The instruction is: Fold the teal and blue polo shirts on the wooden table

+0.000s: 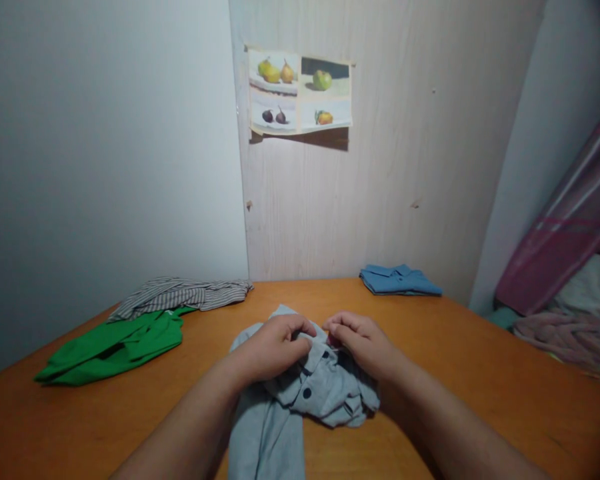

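A light grey shirt (325, 397) with dark buttons lies crumpled on the table in front of me, one long part of it hanging toward the near edge. My left hand (280, 347) pinches the shirt near its upper middle, thumb and fingers pressed together on the cloth. Just to the right, my right hand (357, 340) has its fingertips closed on the same shirt around the collar area. A small gap separates the two hands. Folds hide part of the button strip.
At the left of the orange table (190, 413) lie a green garment (145, 340) and a striped garment (180, 293) behind it. A folded blue shirt (400, 280) rests at the back right. Fruit pictures (300, 93) hang on the wall; pink fabric (545, 253) is far right.
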{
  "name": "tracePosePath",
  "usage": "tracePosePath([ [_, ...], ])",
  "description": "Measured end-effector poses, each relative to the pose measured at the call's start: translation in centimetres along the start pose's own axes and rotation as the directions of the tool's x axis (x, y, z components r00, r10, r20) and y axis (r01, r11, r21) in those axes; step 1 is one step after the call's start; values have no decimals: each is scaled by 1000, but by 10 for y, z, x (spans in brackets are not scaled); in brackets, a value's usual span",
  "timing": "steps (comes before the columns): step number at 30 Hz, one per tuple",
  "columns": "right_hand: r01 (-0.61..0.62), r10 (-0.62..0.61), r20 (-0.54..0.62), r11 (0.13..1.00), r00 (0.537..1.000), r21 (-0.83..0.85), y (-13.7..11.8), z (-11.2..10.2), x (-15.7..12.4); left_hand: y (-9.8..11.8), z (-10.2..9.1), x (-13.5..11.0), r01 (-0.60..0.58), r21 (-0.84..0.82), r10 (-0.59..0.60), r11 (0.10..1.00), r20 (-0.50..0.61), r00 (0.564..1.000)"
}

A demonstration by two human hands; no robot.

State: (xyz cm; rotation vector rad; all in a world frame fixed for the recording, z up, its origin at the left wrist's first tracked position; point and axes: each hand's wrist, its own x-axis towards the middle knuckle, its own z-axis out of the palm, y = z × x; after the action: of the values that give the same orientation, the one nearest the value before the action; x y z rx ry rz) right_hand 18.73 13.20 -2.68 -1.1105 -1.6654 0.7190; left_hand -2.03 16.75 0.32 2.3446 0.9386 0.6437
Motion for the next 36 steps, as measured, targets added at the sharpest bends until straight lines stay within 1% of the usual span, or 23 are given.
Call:
tracePosePath([
  [4, -50, 58, -76, 993, 995, 104, 10, -11, 7, -4, -14, -1, -12, -47, 14, 999, 35, 999],
  [7, -70, 78, -77, 992, 994, 103, 13, -11, 8, -5, -22, -2, -12, -62, 14, 998, 41, 999],
  [11, -108, 107, 34, 993, 994, 44, 10, -4, 4, -4, -30, -5, 14, -123, -9, 992, 41, 999],
  [13, -59, 56, 159, 998, 986, 12, 8, -1, 3, -2, -32, -6, 23, -148, -15, 989, 55, 998],
  [14, -22, 21, 225, 1000, 974, 2, 8, -1, 2, -2, -32, -7, 19, -153, -11, 988, 57, 998],
  [15, 5, -4, 278, 1000, 960, -2, 7, 0, 1, -1, -32, -7, 12, -151, -3, 988, 56, 998],
  [16, 12, -11, 309, 1000, 951, -3, 7, 0, 1, -1, -32, -8, 2, -145, 6, 989, 53, 999],
  [17, -2, 2, 309, 1000, 951, -2, 8, 0, 0, -1, -32, -8, -9, -134, 16, 991, 47, 999],
  [19, -59, 58, 260, 998, 964, -2, 8, 0, -1, -1, -31, -8, -23, -99, 26, 995, 24, 999],
  [21, -85, 87, 218, 996, 972, -17, 8, 0, -3, -2, -30, -7, -24, -40, 23, 999, -5, 1000],
  [23, -67, 73, 183, 997, 980, -38, 7, 1, -4, -2, -31, -6, -31, 58, 33, 998, -37, 999],
  [26, -17, 25, 144, 998, 989, -54, 4, 2, -4, 1, -32, -5, -59, 233, 89, 971, -123, 988],
  [28, 13, -5, 126, 998, 992, -65, 1, 3, -4, 3, -31, -5, -78, 297, 128, 952, -154, 980],
  [31, 51, -39, 103, 992, 994, -117, 1, 4, -4, 5, -27, -5, -102, 292, 140, 951, -112, 984],
  [36, 104, -91, 66, 966, 994, -238, 5, 4, -2, 8, -21, -6, -72, 188, 81, 979, -43, 996],
])
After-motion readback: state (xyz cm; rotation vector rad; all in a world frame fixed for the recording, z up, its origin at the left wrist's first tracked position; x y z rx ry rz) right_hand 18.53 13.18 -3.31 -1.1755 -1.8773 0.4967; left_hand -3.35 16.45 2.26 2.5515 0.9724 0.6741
